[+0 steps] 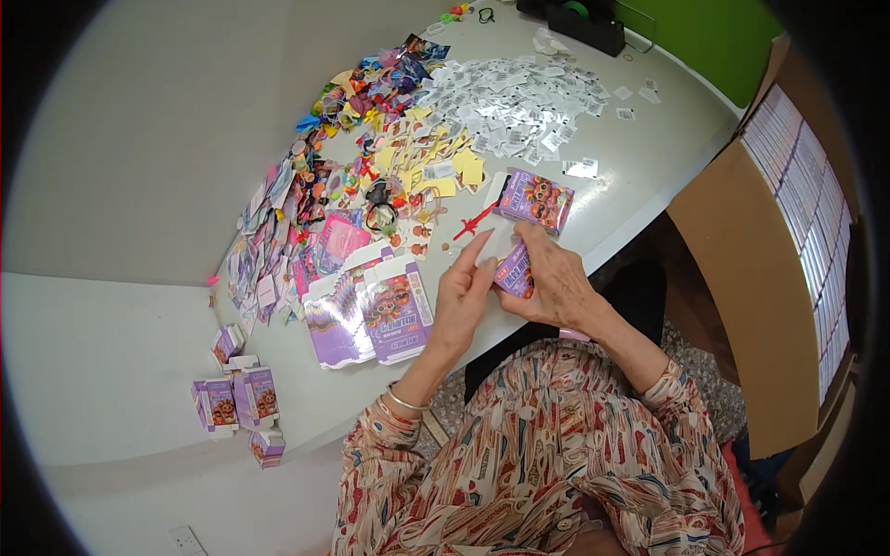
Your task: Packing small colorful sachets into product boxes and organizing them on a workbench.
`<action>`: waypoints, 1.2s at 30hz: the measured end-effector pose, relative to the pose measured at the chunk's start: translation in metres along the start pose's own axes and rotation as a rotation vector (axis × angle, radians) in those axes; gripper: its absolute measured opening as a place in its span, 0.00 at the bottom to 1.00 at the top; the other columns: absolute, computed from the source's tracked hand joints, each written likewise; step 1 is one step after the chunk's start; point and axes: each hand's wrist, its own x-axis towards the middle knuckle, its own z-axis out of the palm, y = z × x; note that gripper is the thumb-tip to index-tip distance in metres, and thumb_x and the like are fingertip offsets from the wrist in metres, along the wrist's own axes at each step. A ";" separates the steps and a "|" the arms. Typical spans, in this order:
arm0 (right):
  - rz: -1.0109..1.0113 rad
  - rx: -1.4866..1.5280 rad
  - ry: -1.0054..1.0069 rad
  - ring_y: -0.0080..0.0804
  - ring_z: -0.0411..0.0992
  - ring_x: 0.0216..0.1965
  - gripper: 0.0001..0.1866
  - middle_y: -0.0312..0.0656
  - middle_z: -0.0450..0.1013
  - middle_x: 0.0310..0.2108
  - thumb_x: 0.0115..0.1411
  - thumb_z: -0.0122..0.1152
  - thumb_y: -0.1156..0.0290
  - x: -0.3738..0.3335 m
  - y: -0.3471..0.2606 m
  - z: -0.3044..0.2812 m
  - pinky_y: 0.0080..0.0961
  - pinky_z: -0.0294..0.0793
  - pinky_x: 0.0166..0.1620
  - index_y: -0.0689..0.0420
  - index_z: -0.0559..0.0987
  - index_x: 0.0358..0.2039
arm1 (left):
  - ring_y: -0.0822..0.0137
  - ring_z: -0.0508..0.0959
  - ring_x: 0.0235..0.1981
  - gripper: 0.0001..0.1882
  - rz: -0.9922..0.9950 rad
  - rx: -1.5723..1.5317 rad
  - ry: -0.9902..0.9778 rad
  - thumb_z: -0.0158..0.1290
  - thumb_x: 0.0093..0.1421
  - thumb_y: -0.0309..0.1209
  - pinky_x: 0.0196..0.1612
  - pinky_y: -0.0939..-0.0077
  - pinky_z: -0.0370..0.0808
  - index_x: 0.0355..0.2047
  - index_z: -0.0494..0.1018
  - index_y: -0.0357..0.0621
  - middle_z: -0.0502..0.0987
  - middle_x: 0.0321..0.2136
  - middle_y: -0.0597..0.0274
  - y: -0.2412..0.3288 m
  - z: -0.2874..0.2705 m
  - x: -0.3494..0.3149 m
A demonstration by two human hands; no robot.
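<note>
A small purple carton (515, 274) with a cartoon print is between my two hands, its white flap (499, 245) raised at the upper end. My right hand (562, 285) is closed round the carton's right side, fingers bent over it. At the left edge of the flap, my left hand (462, 298) pinches with thumb and forefinger. A second purple carton (538, 200) lies just beyond my right hand, with its white end flap out. Beside my left fingertips rests a red, thin plastic piece (473, 223). What is inside the held carton cannot be seen.
Flat purple cartons (371, 315) lie stacked left of my hands. Beyond are heaps of white labels (514, 102), yellow cards (422, 148) and colourful trinkets (371, 88). Folded cartons (236, 398) stand far left. A tape dispenser (589, 28) sits at the back; a cardboard box (742, 241) stands right.
</note>
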 end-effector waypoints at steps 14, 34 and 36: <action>0.025 -0.091 -0.118 0.52 0.72 0.40 0.46 0.54 0.68 0.39 0.40 0.67 0.61 -0.003 -0.010 -0.003 0.41 0.73 0.36 0.68 0.56 0.55 | 0.77 0.76 0.37 0.15 0.114 0.319 0.086 0.54 0.61 0.26 0.43 0.81 0.74 0.48 0.74 0.34 0.79 0.39 0.62 0.002 -0.005 -0.003; -0.024 -0.081 -0.111 0.54 0.70 0.35 0.40 0.54 0.64 0.37 0.45 0.62 0.68 -0.011 -0.007 0.003 0.42 0.72 0.33 0.64 0.56 0.57 | 0.48 0.78 0.43 0.20 0.502 0.840 0.190 0.43 0.56 0.17 0.43 0.65 0.75 0.51 0.69 0.35 0.75 0.45 0.42 -0.028 0.018 -0.020; 0.023 -0.084 -0.137 0.52 0.70 0.33 0.36 0.52 0.63 0.35 0.45 0.61 0.69 -0.013 -0.006 0.002 0.42 0.72 0.32 0.63 0.58 0.55 | 0.48 0.78 0.43 0.20 0.505 0.822 0.172 0.44 0.56 0.17 0.44 0.66 0.74 0.51 0.69 0.35 0.74 0.45 0.42 -0.030 0.019 -0.018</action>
